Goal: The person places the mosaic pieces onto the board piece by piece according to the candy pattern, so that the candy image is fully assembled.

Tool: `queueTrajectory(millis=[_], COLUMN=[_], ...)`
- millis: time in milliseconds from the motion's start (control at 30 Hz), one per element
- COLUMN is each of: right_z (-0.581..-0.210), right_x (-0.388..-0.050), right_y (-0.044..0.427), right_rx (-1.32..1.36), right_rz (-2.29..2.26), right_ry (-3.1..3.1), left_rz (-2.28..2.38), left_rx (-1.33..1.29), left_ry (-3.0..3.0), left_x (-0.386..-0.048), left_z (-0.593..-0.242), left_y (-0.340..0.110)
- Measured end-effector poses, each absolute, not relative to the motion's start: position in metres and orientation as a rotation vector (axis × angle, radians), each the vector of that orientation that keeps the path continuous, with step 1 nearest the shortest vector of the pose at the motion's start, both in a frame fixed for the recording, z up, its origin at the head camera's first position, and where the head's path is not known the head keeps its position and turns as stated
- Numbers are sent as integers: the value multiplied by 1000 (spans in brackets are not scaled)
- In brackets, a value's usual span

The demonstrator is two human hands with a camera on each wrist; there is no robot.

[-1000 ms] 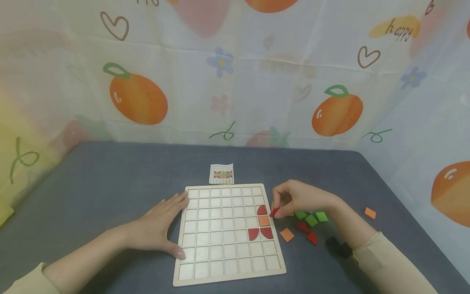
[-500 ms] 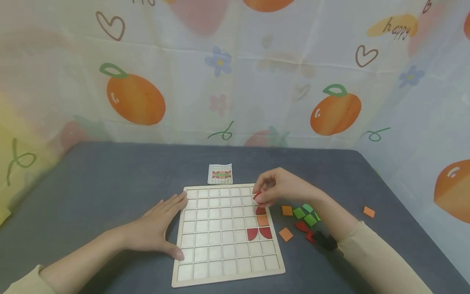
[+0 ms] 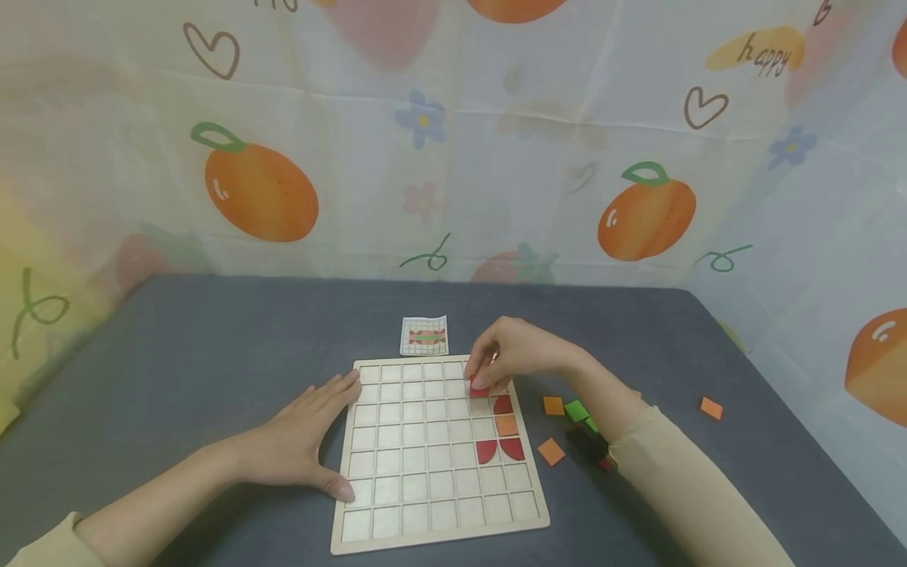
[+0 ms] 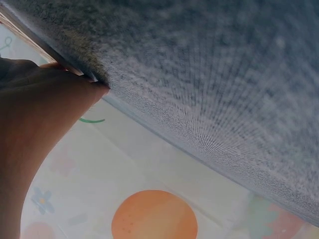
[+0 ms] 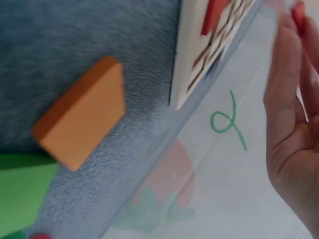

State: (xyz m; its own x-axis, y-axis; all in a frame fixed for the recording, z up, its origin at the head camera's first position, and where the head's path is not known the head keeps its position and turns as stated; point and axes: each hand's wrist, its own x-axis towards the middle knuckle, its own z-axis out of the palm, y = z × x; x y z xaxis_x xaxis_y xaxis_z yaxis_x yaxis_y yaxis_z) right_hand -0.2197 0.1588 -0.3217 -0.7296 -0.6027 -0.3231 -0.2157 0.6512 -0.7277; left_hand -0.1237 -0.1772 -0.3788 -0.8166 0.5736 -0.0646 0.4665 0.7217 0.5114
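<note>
In the head view a pale wooden grid board point(image 3: 414, 498) lies on the dark table. My left hand point(image 3: 301, 441) rests along its left edge, fingers straight and thumb spread. Over the upper right cells, my right hand point(image 3: 523, 350) pinches a red tile point(image 3: 479, 387) between thumb and fingers; they partly hide its shape. Below it, a red quarter-circle tile point(image 3: 502, 405), an orange square tile point(image 3: 506, 425) and two more red quarter-circles sit in cells near the right edge. The right wrist view shows the red tile point(image 5: 299, 14) at the fingertips, blurred.
A small printed card point(image 3: 424, 337) with a coloured pattern lies behind the board. Right of the board are loose orange tiles point(image 3: 551, 452) and green tiles point(image 3: 577, 410), some hidden under the right forearm. Another orange tile point(image 3: 712, 408) lies farther right. A patterned curtain point(image 3: 453, 157) hangs behind the table.
My right hand has carried the red tile left from beside the board to above its upper right cells. The left hand has stayed at the board's edge.
</note>
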Motion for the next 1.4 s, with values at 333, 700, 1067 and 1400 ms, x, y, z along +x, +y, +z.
queueTrajectory(millis=[333, 700, 1067, 1400], right_z=[-326, -333, -338, -338], right_x=[-223, -221, -217, -214], right_y=[148, 146, 146, 145], right_rx=[-709, -676, -631, -647], right_rz=[-765, -699, -721, -724], right_ry=[2246, 2283, 2332, 2339], left_rz=[716, 728, 739, 728], left_rx=[838, 831, 839, 830], left_ry=[2717, 2706, 2694, 2694], left_x=[-124, -124, -123, -124], left_z=[-382, -382, -380, -380], left_y=[-178, -179, -177, -177])
